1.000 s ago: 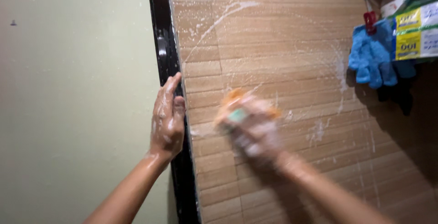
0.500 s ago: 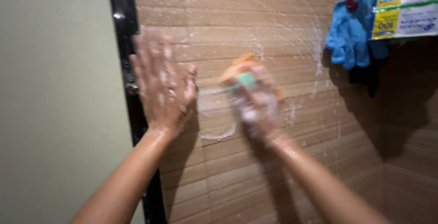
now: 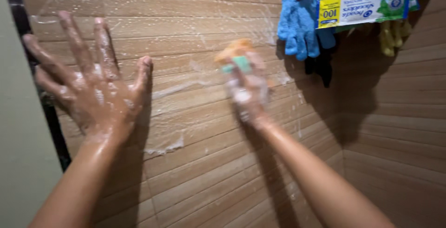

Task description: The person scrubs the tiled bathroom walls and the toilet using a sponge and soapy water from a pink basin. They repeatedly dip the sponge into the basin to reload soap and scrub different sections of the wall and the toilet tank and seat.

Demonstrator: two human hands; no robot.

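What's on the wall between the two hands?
Head view: only soapy brown tile with foam streaks between the left hand and right hand holding the sponge.

Left hand [image 3: 93,86] now off the black frame strip [image 3: 28,46], fingers spread wide and flat on the soapy wood-look wall [image 3: 200,130]. Right hand [image 3: 248,93] with orange-and-green sponge [image 3: 234,56] shifted rightward, closer to the hanging blue glove [image 3: 299,21]. More suds streaked below.

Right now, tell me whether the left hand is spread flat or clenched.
Spread. The left hand has its fingers splayed wide against the soapy brown tiled wall, with foam on its back.
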